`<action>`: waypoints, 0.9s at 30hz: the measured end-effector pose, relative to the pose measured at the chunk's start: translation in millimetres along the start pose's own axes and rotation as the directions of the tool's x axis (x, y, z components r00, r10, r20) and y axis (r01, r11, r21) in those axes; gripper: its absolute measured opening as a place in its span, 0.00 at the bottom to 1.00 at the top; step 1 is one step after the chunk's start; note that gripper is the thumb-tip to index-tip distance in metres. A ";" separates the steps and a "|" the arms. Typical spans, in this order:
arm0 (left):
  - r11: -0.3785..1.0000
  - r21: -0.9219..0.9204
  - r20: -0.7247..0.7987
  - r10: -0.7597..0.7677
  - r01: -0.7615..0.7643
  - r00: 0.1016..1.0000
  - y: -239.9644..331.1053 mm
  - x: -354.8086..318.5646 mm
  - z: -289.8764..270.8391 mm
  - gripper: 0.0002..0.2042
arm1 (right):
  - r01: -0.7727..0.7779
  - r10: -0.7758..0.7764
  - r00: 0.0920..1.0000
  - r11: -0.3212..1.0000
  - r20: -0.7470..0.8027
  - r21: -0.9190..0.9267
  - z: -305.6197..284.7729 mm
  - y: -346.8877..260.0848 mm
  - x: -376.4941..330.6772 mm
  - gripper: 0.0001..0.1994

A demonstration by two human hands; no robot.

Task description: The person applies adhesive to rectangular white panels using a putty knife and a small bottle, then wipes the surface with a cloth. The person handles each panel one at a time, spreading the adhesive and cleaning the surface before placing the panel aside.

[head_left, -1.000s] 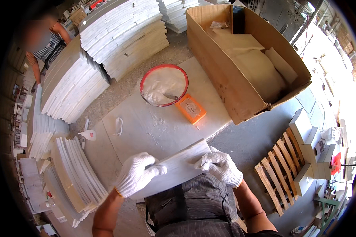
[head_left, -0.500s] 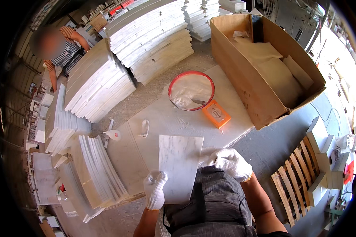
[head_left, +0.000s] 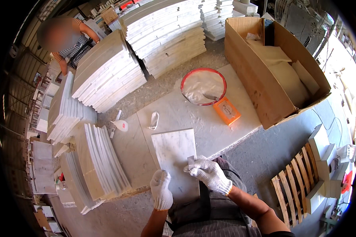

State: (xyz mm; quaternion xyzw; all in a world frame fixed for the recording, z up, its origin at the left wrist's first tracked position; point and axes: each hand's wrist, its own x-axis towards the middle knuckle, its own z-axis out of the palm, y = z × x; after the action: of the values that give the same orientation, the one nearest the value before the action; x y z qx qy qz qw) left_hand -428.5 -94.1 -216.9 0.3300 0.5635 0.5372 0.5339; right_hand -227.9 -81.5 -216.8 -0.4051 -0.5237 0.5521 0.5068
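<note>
A white marble tile with grey veins (head_left: 174,150) is tilted up in front of my apron. My left hand (head_left: 161,190), in a white knit glove, is closed round the tile's left edge. My gloved right hand (head_left: 211,173) pinches a small flat grey scraper blade (head_left: 191,161) against the tile's face near its right edge. Beyond the tile, a red-rimmed tub (head_left: 203,85) of white paste stands on the slab table (head_left: 170,114), with a spatula (head_left: 211,97) lying in the paste. An orange box (head_left: 226,111) sits just in front of the tub.
Stacks of marble slabs (head_left: 110,79) stand at the far left, with upright tiles (head_left: 101,162) nearer. A glue bottle (head_left: 121,125) lies on the table. A large cardboard box (head_left: 257,75) is at the far right, a wooden pallet (head_left: 292,181) below it. A co-worker (head_left: 73,43) bends over slabs.
My right hand has moved left from beside the tile onto its face, bringing the blade into view. The tile has turned slightly and the view has shifted.
</note>
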 end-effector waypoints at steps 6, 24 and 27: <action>0.999 -0.043 -0.029 -0.016 0.015 0.999 -7.2 -1.9 -7.9 0.04 | 0.039 -0.040 0.999 0.996 -0.017 -0.081 8.7 -6.9 0.8 0.09; 0.988 0.152 -0.109 0.000 0.017 0.994 6.9 -23.3 -3.6 0.10 | -0.169 0.151 0.981 0.974 0.121 0.154 10.8 4.3 3.4 0.10; 0.997 -0.040 -0.151 -0.066 0.060 0.986 7.1 -19.4 -8.4 0.10 | -0.132 0.096 0.987 0.937 0.127 0.323 20.3 9.5 10.4 0.05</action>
State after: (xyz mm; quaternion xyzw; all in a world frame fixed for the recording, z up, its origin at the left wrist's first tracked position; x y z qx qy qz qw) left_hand -433.9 -113.1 -206.6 0.2606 0.6031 0.5534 0.5119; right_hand -250.7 -74.1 -222.8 -0.3132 -0.4262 0.6818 0.5053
